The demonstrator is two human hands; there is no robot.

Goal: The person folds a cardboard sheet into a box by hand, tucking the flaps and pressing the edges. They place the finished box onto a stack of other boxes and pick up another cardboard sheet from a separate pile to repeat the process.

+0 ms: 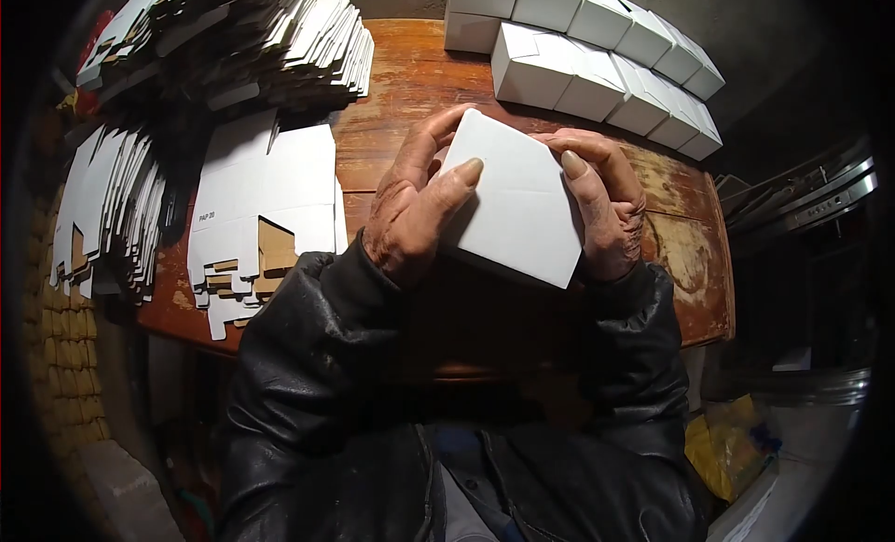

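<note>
Between my two hands I hold a white cardboard box [517, 202], tilted, over the near part of the wooden table. My left hand [419, 197] grips its left side, with the thumb lying on the upper face. My right hand [601, 202] grips the right side, thumb pressed near the edge. The fingers behind the box are partly hidden. To the left of my left hand lies a stack of flat, unfolded white box blanks [266, 178], the top one printed "PAP 20", with brown inner cardboard showing at the cut-outs.
Folded white boxes [527, 67] stand in rows at the back right of the table [410, 57]. A tall heap of flat blanks [317, 48] fills the back left, and another bundle [112, 206] leans at the far left. A yellow bag [722, 449] sits below right.
</note>
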